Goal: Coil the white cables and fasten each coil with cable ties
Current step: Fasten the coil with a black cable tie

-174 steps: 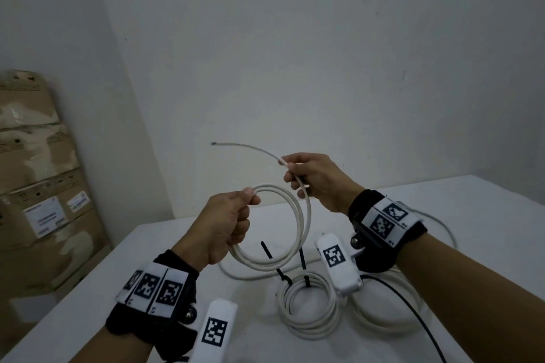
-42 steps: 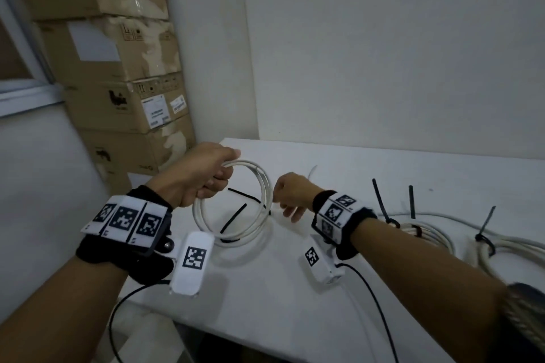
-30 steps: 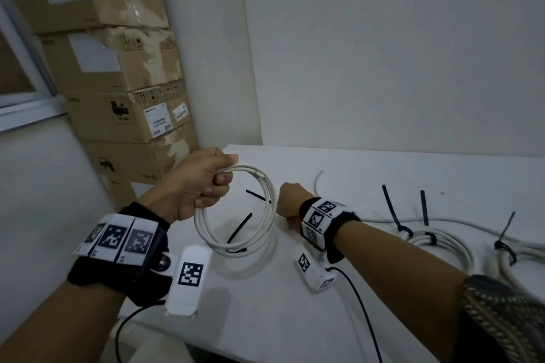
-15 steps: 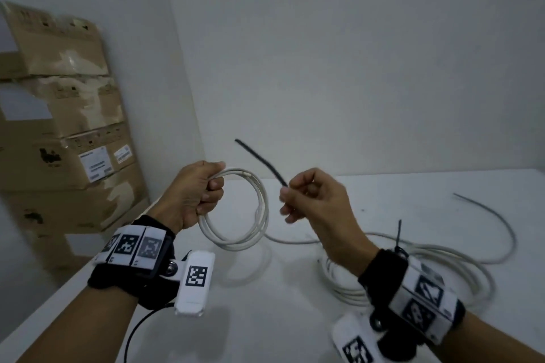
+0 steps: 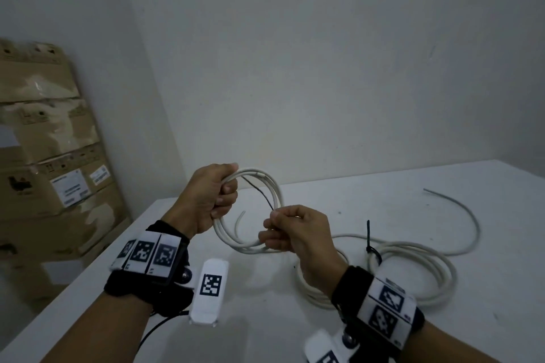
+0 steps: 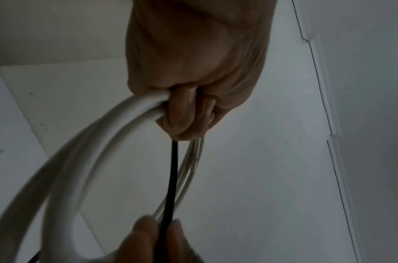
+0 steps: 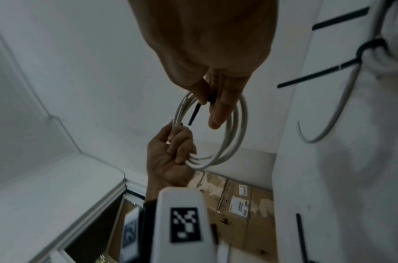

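A: Head view: what was gripped by the left hand [image 5: 211,197]?
B: The small coil of white round cable [image 5: 267,194], raised above the white table [image 5: 442,200].
A: And the right hand [image 5: 298,233]?
B: A thin black plastic cable tie [image 5: 259,194] was pinched, laid across the coil.

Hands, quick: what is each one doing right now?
Left hand: fingers curled round the coiled white round cable, gripping it.
Right hand: pinching the thin black plastic cable tie, which passes through the coil.
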`<state>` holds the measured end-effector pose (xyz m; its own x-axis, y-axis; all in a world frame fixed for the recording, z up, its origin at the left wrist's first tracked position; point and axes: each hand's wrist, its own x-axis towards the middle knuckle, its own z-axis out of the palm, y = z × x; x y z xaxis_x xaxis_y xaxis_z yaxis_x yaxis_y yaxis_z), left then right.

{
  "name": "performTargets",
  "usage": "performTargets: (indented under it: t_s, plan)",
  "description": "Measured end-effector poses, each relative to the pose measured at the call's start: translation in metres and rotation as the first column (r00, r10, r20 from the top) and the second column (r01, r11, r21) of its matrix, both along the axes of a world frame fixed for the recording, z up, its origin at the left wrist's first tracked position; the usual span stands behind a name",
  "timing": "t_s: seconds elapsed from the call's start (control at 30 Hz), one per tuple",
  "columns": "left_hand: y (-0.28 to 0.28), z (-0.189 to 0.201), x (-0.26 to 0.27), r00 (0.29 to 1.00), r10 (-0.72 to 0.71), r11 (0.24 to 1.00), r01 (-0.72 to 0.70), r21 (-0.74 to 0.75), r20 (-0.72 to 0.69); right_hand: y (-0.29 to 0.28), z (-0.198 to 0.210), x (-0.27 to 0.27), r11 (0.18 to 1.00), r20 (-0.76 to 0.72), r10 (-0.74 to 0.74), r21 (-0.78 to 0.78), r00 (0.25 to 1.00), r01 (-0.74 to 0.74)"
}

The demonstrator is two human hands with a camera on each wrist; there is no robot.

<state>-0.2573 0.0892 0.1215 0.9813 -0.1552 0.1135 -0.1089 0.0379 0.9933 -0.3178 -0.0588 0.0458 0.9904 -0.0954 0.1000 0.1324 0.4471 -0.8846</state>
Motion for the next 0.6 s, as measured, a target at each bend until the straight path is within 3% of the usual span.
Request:
performTargets:
  t_s: [0.2, 0.47, 0.6]
  plan:
    - [-0.011, -0.008, -0.009, 1.000, 0.004, 0.997, -0.004, 0.075, 0.002, 0.006, 0.015, 0.013, 0.962, -0.096, 0.162, 0.236, 0.982, -0.136]
    - [-0.010, -0.016, -0.004, 1.000, -0.015, 0.991, 0.017, 0.130, -0.015, 0.005, 0.008, 0.013, 0.979, -0.049, 0.190, 0.091, 0.981, -0.185]
    - [-0.014, -0.021, -0.002, 0.999, 0.024, 0.985, -0.028, 0.171, 0.022, 0.000, 0.004, 0.006, 0.992, 0.087, 0.121, 0.027, 0.989, -0.124]
